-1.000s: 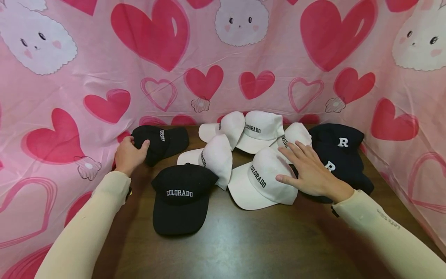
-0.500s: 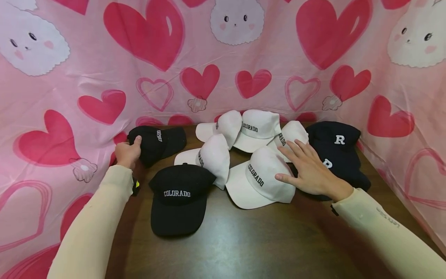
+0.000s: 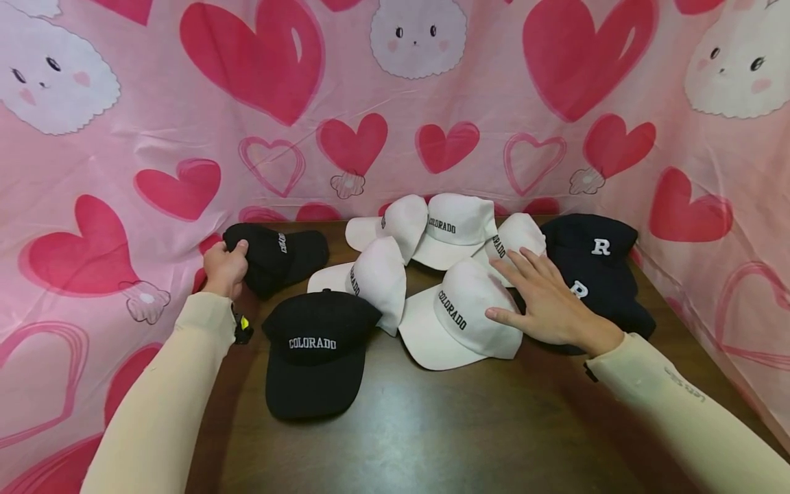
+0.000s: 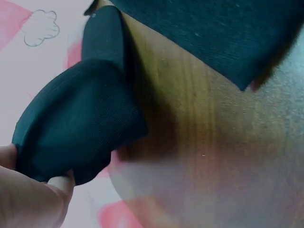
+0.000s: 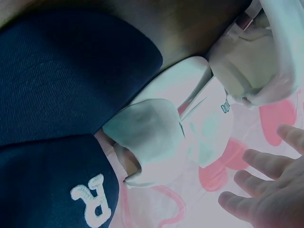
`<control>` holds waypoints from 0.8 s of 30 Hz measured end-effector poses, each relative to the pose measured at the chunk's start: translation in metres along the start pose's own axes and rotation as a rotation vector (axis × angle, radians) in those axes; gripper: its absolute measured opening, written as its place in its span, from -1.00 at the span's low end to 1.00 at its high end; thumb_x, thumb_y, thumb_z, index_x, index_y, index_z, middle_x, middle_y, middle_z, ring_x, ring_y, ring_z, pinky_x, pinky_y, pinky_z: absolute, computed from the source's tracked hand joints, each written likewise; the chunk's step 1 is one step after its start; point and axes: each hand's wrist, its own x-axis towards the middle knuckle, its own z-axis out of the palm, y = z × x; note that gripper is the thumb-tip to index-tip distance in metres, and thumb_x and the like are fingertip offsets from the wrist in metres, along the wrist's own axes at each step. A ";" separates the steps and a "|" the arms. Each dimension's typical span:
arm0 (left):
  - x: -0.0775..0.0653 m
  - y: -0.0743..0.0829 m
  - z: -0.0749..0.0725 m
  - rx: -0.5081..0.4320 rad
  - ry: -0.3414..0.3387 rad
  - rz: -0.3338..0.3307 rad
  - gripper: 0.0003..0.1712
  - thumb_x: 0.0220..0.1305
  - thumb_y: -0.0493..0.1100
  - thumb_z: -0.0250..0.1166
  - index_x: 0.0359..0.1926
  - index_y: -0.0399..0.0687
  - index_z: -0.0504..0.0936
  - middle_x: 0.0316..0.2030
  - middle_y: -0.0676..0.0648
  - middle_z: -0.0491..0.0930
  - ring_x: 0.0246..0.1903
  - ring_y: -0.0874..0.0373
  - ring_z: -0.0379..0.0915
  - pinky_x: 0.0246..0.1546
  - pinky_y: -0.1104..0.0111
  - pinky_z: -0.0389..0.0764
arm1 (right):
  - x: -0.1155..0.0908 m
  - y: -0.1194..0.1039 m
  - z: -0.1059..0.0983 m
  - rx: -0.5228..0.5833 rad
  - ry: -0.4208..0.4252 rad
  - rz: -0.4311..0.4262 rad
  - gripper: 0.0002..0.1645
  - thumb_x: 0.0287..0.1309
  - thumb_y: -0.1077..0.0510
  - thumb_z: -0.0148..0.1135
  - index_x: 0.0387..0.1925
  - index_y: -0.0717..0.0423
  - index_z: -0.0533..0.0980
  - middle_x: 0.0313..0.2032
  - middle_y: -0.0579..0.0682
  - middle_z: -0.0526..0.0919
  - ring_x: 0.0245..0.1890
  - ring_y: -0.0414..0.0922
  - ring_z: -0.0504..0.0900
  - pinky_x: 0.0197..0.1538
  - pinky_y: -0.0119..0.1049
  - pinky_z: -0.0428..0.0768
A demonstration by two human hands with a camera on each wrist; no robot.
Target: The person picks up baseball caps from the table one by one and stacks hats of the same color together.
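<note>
At the back left, my left hand (image 3: 225, 269) pinches the crown of a black baseball cap (image 3: 262, 257) whose brim points right. In the left wrist view, the thumb and a finger hold the edge of that cap (image 4: 78, 118). My right hand (image 3: 549, 302) is spread with fingers apart, overlapping a white COLORADO cap (image 3: 472, 309) in the head view. The right wrist view shows that hand's fingers (image 5: 259, 161) extended and holding nothing, with white caps (image 5: 149, 128) beyond. Nearest to me lies another black COLORADO cap (image 3: 315, 370), brim forward.
More white caps (image 3: 459, 213) are grouped at the back middle, one white cap (image 3: 382, 278) partly behind the near black cap. Two navy caps with a white R (image 3: 617, 237) sit at the right. A pink heart-print cloth (image 3: 395, 96) surrounds the brown table (image 3: 432, 425).
The left hand's thumb and fingers have drawn together on the black cap's crown. The head view has shifted slightly. My right hand keeps its spread pose over the white cap.
</note>
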 end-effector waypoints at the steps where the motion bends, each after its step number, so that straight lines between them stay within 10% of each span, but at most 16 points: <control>1: -0.001 0.002 0.001 -0.009 0.009 0.018 -0.36 0.55 0.07 0.08 0.47 -0.19 0.35 0.46 -0.20 0.26 0.40 -0.04 0.21 0.44 0.21 0.30 | 0.000 0.000 0.001 0.000 0.002 -0.004 0.08 0.22 -0.43 0.25 0.59 -0.04 0.16 0.56 0.24 0.09 0.56 0.28 -0.09 0.47 0.41 -0.14; 15: -0.018 0.019 -0.001 0.024 0.169 0.576 -0.63 0.44 -0.28 0.24 0.19 -0.37 0.57 0.16 -0.32 0.60 0.13 -0.01 0.43 0.36 0.29 0.36 | 0.000 -0.002 0.001 0.012 0.008 -0.013 0.08 0.22 -0.44 0.24 0.59 -0.05 0.15 0.56 0.25 0.09 0.56 0.29 -0.08 0.47 0.42 -0.16; 24: -0.026 0.033 -0.007 -0.026 0.194 0.682 -0.64 0.40 -0.27 0.31 0.11 -0.43 0.62 0.02 -0.34 0.67 -0.04 0.15 0.51 0.16 0.43 0.48 | 0.000 -0.003 -0.001 0.009 -0.003 -0.018 0.08 0.24 -0.44 0.22 0.59 -0.02 0.14 0.56 0.26 0.07 0.56 0.30 -0.09 0.48 0.41 -0.19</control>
